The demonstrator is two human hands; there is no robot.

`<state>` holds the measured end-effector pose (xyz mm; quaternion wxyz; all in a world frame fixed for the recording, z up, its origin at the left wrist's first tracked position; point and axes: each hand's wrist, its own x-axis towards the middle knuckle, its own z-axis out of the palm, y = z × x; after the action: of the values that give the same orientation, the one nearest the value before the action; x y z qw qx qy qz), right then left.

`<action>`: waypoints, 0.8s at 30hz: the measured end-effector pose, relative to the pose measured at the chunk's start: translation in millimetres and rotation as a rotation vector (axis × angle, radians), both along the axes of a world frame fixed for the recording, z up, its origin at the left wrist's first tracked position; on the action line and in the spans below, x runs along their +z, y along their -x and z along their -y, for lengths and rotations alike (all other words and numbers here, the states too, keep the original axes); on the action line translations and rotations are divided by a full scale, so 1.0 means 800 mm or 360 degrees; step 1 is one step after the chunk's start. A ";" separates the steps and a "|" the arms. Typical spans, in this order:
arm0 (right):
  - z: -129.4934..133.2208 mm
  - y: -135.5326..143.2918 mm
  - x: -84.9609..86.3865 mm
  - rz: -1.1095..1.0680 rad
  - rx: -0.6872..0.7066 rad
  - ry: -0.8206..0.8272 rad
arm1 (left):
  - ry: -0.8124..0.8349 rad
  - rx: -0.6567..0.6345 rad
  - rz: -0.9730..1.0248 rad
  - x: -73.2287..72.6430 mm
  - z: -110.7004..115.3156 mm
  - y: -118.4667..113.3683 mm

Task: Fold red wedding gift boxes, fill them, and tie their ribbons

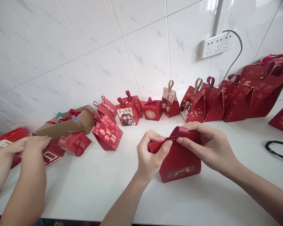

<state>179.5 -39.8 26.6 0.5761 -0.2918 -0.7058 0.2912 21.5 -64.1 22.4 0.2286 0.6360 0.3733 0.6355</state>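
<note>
A red gift box (pixel 182 160) with a clear window near its base stands on the white table in front of me. A red strap handle (pixel 180 131) loops up at its top edge. My left hand (pixel 153 150) pinches the top edge and the strap's left end between thumb and fingers. From the other side my right hand (pixel 205 144) is closed on the same top, its thumb against the strap near a small gold stud. Some fingers of both hands are hidden behind the box.
Finished-looking red boxes, such as a dark red one (pixel 237 100), line the tiled wall. An open cardboard carton (pixel 68 122) holds ribbons. At the left another person's hands (pixel 35 142) work on a red box (pixel 52 152). A black loop (pixel 277 150) lies right, below a power strip (pixel 215 45).
</note>
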 end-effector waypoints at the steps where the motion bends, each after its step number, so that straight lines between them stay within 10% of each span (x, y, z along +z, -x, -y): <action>1: 0.000 0.000 0.000 -0.0007 -0.0003 0.0001 | -0.0005 -0.0003 0.0002 0.000 0.000 0.000; 24: 0.000 0.003 -0.004 -0.0027 0.0099 0.0117 | 0.0046 -0.0088 0.0035 0.003 0.004 0.000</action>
<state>177.3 -39.8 23.2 0.5616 -0.2881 -0.6986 0.3371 21.2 -67.6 25.2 0.2592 0.6357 0.3623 0.6304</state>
